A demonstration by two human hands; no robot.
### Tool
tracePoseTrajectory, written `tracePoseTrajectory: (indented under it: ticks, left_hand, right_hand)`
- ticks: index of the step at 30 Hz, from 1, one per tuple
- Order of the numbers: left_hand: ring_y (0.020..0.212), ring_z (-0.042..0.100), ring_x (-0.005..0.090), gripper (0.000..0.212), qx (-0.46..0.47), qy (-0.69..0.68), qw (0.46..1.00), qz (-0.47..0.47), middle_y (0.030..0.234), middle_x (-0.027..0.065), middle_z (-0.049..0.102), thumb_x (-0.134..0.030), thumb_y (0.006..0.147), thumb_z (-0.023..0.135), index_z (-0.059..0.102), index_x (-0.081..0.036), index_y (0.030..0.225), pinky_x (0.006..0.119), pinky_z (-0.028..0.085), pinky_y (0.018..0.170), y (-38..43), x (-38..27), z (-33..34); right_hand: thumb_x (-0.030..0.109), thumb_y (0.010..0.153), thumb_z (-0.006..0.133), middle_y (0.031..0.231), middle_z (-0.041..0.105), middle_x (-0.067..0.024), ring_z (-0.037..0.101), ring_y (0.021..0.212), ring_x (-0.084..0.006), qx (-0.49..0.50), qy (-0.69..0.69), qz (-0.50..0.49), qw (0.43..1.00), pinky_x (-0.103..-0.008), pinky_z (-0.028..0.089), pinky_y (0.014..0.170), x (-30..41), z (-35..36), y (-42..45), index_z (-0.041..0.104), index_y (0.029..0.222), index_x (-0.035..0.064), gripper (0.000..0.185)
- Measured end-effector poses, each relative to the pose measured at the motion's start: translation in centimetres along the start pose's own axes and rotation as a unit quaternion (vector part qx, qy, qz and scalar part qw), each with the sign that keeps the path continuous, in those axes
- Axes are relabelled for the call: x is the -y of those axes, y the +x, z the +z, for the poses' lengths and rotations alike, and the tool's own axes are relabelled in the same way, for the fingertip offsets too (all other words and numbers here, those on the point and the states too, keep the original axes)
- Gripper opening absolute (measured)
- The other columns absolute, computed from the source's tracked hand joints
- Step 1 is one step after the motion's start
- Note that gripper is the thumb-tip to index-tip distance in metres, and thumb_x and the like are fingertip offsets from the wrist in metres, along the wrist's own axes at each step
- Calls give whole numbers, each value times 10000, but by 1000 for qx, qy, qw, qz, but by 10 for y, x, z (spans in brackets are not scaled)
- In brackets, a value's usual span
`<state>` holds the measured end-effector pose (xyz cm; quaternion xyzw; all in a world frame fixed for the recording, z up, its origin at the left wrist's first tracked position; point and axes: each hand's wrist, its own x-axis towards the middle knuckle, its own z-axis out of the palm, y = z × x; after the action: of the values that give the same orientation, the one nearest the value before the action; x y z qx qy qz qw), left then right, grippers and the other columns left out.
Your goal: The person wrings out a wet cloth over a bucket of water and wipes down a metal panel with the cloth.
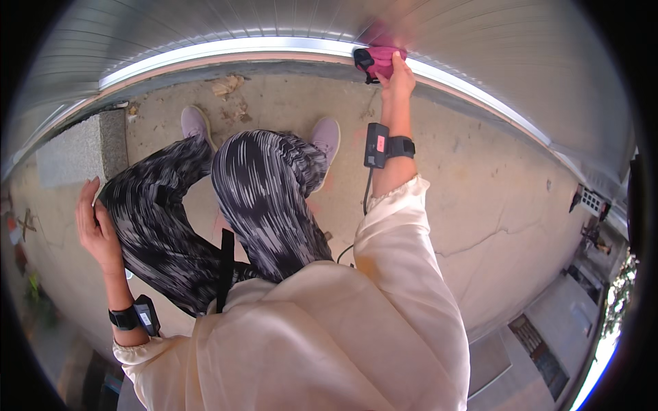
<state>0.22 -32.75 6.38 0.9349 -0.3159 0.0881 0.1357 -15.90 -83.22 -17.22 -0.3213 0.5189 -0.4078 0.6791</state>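
My right hand (401, 79) grips a pink cloth item (383, 59) with black parts, perhaps a glove or a folded cloth. The item rests against the bright metal strip (288, 45) along the foot of a ribbed metal wall or shutter (216, 20). A blurry pink reflection shows on the panel just above it. My left hand (96, 228) hangs beside my left knee with nothing in it, thumb apart from the fingers. Each forearm carries a black strapped device (377, 145), and a cable runs from the right one.
A rough concrete block (103, 144) stands on the left, close to my left knee. Dry leaves (227, 85) lie on the cracked concrete floor (493, 195) near the wall. A white grid-like object (590, 200) is at the far right. Blurred plants (36, 290) appear at the left rim.
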Motion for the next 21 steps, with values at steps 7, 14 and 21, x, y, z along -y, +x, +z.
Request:
tracePoseTrajectory:
  ticks: [7,14,21]
  left_hand:
    - [1105,539,256,295,-10,6,1000,-5,1149,104,593,-28,879,428,590,-68,1122,328,399,927,1,1,1]
    - [1109,537,247,298,-6,-4,1000,-23,1160,95,590,-33,878,434,594,-79,1124,329,401,929,-2,3,1]
    - [1112,537,247,302,-2,6,1000,-22,1152,93,594,-38,876,422,594,-78,1121,332,400,932,-4,10,1]
  right_hand:
    - [203,814,676,861,617,-79,624,771,-220,-24,-59,18,998,-425,558,627,-1,2,5,551,931,49,230]
    - [221,824,666,865,625,-72,625,785,-214,5,-62,-9,998,-422,543,664,-14,-2,3,557,927,70,213]
    - [209,814,683,828,601,-57,592,666,-152,-33,40,-5,999,-311,510,496,-13,-2,-4,522,895,60,233]
